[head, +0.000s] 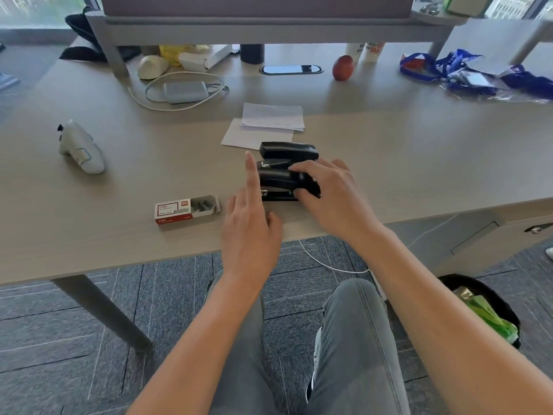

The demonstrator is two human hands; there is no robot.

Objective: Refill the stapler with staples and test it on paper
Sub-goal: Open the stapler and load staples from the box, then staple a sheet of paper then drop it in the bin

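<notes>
I see a grey desk (pixel 389 139) bearing staple box (pixel 187 208), stapler (pixel 285 172), paper sheets (pixel 269 122), apple (pixel 343 67), white controller (pixel 80 147).

views: 1 | head-worn | faces forward-down | near desk (pixel 389 151)

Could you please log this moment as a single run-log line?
right hand grips stapler | left hand free, index raised | staple box open | paper behind stapler
</notes>
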